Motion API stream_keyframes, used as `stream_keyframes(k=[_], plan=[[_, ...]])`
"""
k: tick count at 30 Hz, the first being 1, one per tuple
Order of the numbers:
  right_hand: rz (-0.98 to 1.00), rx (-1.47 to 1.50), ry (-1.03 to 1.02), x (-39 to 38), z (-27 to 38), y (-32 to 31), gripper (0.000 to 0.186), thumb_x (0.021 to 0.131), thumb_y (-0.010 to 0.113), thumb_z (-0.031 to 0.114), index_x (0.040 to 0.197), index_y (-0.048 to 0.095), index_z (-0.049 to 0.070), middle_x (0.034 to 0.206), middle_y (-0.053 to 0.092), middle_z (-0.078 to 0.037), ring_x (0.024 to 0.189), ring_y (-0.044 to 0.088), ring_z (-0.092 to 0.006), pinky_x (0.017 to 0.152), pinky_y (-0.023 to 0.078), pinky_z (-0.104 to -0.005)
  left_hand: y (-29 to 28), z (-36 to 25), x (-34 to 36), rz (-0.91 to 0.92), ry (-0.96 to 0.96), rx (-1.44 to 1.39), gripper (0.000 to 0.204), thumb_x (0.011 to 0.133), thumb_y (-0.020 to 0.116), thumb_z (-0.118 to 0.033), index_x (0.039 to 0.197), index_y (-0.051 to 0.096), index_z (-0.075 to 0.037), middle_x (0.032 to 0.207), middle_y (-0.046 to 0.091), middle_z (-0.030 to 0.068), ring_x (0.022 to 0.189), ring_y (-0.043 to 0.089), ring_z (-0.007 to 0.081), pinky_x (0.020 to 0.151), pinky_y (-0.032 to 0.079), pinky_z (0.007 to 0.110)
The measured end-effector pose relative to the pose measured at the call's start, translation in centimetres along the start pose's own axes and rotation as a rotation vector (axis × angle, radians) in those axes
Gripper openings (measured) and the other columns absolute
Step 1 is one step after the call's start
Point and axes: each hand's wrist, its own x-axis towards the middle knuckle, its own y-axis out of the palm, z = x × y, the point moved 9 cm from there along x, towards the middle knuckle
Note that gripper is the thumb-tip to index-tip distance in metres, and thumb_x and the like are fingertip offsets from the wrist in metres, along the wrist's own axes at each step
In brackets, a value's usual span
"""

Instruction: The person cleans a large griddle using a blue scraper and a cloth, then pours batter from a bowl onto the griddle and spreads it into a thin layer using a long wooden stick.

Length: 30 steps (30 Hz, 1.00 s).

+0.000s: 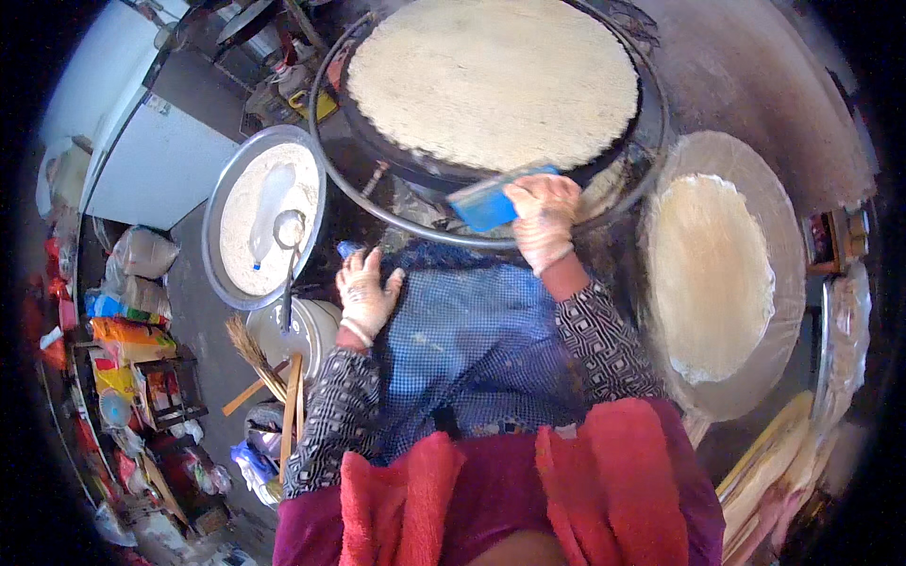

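Note:
My right hand (545,219), in a pale thin glove, grips a flat blue scraper (491,203) at the near edge of a large round griddle (377,141). A thin pale sheet of batter (491,80) covers nearly the whole griddle, its rim slightly ragged. My left hand (366,291), gloved too, has its fingers spread and holds nothing; it lies by the left side of the blue checked apron (453,321) over my lap. To its left stands a metal basin (215,250) of pale batter, with a ladle (289,229) resting in it.
A metal ring (415,229) runs around the griddle. On the right, a round, pale-covered tray (788,283) bears a thin flat pancake (713,278). Left of me are a bucket (321,316), a straw brush (250,351), a white cabinet (156,160) and several bags.

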Motion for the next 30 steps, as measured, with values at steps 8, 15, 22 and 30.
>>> stream_keyframes(k=[8,15,22,30], plan=[[0.078,-0.11,0.028,1.8,1.2,1.9,0.022,0.066,0.062,0.009,0.083,0.067,0.022,0.087,0.066,0.004,0.09,0.059,-0.02,0.087,0.037,-0.0424,-6.8,9.2,11.4,-0.11,0.141,0.087,0.056,0.078,0.07,-0.019,0.128,0.05,-0.004,0.132,0.048,0.0188,0.129,0.039,0.0383,0.107,0.031,0.048],[0.175,-0.187,0.035,3.4,0.3,2.6,0.022,0.065,0.062,0.008,0.081,0.067,0.023,0.085,0.065,0.002,0.092,0.058,-0.0223,0.088,0.035,-0.0446,3.9,6.8,19.6,0.552,0.419,0.793,0.023,0.074,0.062,-0.015,0.094,0.073,-0.011,0.11,0.067,0.01,0.119,0.052,0.0277,0.114,0.022,0.043],[0.169,-0.176,-0.015,3.5,0.0,2.6,0.021,0.063,0.063,0.009,0.078,0.066,0.024,0.08,0.062,0.0,0.09,0.056,-0.0235,0.086,0.034,-0.043,1.4,-6.2,10.5,0.337,0.429,0.418,0.02,0.077,0.06,-0.031,0.078,0.075,-0.019,0.077,0.072,0.004,0.079,0.069,0.0227,0.071,0.045,0.039],[0.224,-0.26,0.02,3.3,0.6,4.6,0.009,0.071,0.061,0.016,0.076,0.065,0.022,0.082,0.064,-0.001,0.089,0.058,-0.0232,0.087,0.034,-0.0462,-2.5,-26.4,-8.2,0.238,1.017,-0.451,0.047,0.078,0.063,-0.042,0.111,0.064,-0.009,0.118,0.059,0.0118,0.118,0.05,0.0278,0.108,0.023,0.057]])
